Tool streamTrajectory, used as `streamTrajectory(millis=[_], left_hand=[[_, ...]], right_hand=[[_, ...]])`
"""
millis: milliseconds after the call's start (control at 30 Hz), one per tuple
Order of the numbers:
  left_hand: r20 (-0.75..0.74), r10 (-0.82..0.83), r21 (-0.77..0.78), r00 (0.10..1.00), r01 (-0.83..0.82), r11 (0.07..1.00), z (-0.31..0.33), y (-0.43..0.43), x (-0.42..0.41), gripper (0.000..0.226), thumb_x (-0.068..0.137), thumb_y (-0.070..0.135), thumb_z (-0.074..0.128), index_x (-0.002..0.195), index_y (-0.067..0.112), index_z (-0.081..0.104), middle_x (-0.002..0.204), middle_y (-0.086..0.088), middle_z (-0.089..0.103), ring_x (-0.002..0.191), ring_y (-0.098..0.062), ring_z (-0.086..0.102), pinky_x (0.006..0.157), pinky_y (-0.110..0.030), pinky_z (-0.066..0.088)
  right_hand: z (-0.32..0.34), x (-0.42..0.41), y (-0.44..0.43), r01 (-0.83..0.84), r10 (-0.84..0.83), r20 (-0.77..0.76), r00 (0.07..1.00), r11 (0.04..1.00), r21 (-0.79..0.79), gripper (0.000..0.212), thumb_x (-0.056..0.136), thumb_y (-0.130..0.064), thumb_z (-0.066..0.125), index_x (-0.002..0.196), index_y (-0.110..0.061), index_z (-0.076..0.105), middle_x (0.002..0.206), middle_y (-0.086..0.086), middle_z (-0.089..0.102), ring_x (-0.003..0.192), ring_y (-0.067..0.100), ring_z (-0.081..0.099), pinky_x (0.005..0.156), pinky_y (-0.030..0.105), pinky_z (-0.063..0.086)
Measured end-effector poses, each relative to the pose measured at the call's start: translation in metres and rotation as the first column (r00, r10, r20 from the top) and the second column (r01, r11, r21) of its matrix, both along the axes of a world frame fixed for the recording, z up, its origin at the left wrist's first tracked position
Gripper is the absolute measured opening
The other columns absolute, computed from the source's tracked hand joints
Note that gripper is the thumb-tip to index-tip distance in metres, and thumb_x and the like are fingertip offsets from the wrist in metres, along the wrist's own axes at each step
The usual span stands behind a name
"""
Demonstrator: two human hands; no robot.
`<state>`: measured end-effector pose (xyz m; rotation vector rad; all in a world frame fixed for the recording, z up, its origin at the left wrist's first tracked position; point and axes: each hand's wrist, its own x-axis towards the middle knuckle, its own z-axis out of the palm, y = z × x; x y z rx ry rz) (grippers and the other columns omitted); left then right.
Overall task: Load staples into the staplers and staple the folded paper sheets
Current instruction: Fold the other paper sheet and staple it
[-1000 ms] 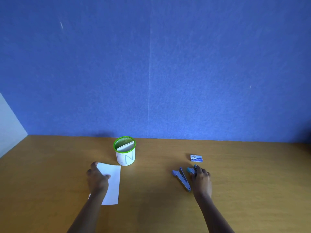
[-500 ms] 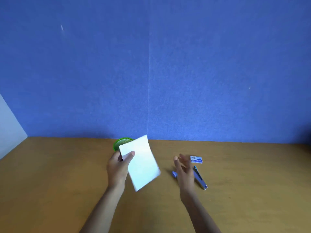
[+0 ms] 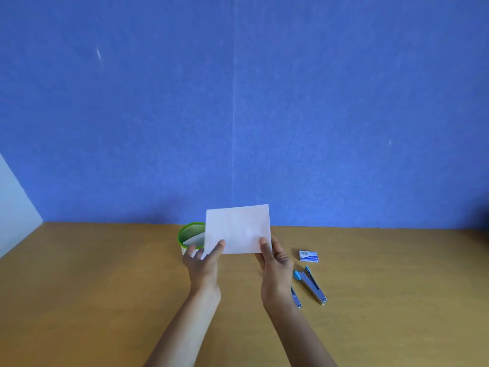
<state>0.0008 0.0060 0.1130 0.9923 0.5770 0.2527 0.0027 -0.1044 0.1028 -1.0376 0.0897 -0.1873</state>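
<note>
A white folded paper sheet (image 3: pixel 238 229) is held up above the wooden table (image 3: pixel 92 287), facing me. My left hand (image 3: pixel 202 263) pinches its lower left corner and my right hand (image 3: pixel 274 266) pinches its lower right corner. To the right on the table lies a blue stapler (image 3: pixel 311 284), spread open. A second blue stapler (image 3: pixel 295 298) lies partly hidden behind my right wrist. A small staple box (image 3: pixel 308 255) sits just beyond them.
A green-rimmed white cup (image 3: pixel 191 238) with a folded paper inside stands behind the sheet's left edge. A blue wall rises at the table's far edge. A white panel (image 3: pixel 13 207) borders the left side.
My left hand lifted the paper off the table and swung it to the middle. My right hand left the staplers and took the sheet's right corner.
</note>
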Motion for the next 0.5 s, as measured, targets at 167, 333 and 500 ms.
streamTrajectory(millis=[167, 333, 500], left_hand=[[0.229, -0.213, 0.15, 0.95, 0.182, 0.972, 0.006, -0.014, -0.008, 0.054, 0.077, 0.047, 0.063, 0.125, 0.027, 0.05, 0.132, 0.014, 0.053, 0.121, 0.0, 0.048, 0.101, -0.025, 0.034], [0.246, -0.23, -0.012, 0.942, 0.24, 0.971, 0.014, -0.021, -0.005, 0.02, 0.092, 0.034, 0.052, 0.083, 0.017, 0.054, 0.078, 0.003, 0.056, 0.082, -0.011, 0.058, 0.074, -0.023, 0.045], [0.306, -0.211, -0.066, 0.928, 0.242, 0.968, 0.021, -0.005, -0.004, 0.017, 0.096, 0.018, 0.048, 0.089, 0.019, 0.063, 0.092, 0.003, 0.068, 0.088, -0.012, 0.065, 0.083, -0.03, 0.048]], right_hand=[[-0.004, -0.017, 0.009, 0.246, -0.055, 0.314, 0.948, 0.752, -0.612, 0.037, 0.097, -0.008, 0.047, 0.124, -0.031, 0.059, 0.113, -0.033, 0.063, 0.111, -0.004, 0.058, 0.086, 0.01, 0.047], [-0.008, -0.026, 0.019, 0.166, 0.301, 0.385, 0.872, 0.558, -0.813, 0.051, 0.097, -0.008, 0.042, 0.141, -0.033, 0.038, 0.145, -0.014, 0.043, 0.136, -0.002, 0.034, 0.111, 0.019, 0.031], [-0.002, -0.02, 0.006, 0.105, 0.113, 0.307, 0.945, 0.785, -0.611, 0.04, 0.097, -0.034, 0.046, 0.137, -0.034, 0.046, 0.141, -0.021, 0.047, 0.134, -0.005, 0.037, 0.109, 0.025, 0.035]])
